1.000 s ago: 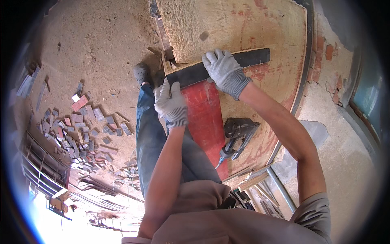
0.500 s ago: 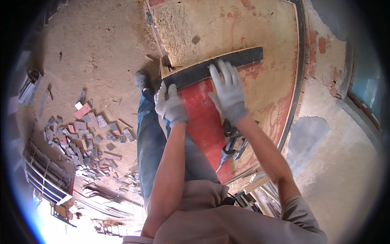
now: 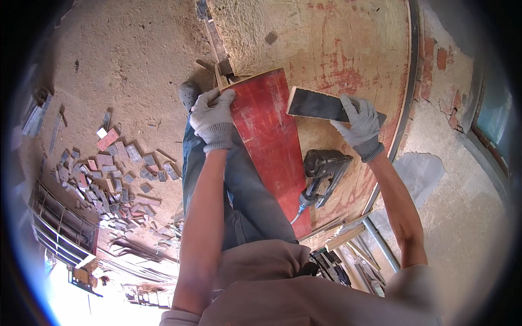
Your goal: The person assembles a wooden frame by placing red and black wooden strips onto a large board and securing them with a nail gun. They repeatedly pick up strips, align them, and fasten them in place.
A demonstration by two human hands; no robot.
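A long red board (image 3: 266, 136) lies on the worktop, its far left corner under my left hand (image 3: 212, 117). That hand wears a pale knitted glove, and its fingers are curled closed on the corner. My right hand (image 3: 359, 122), gloved alike, grips a short black-faced board (image 3: 315, 104) with a pale cut edge. This board is off to the right of the red one, apart from it. Closer to me, just right of the red board, a black nail gun (image 3: 326, 168) with a hose fitting rests on the worktop.
The worn wooden worktop (image 3: 342, 54) ends at a dark edge strip beside a plastered wall (image 3: 435, 201) with bare brick. Many wood offcuts (image 3: 111, 179) are heaped on the dirt floor at left, near a metal rack (image 3: 62, 228). My legs stand against the worktop's left side.
The dark board that lay across the red board is off it, and a black-faced board is in my right hand farther right. My left hand has shifted slightly left and away from me.
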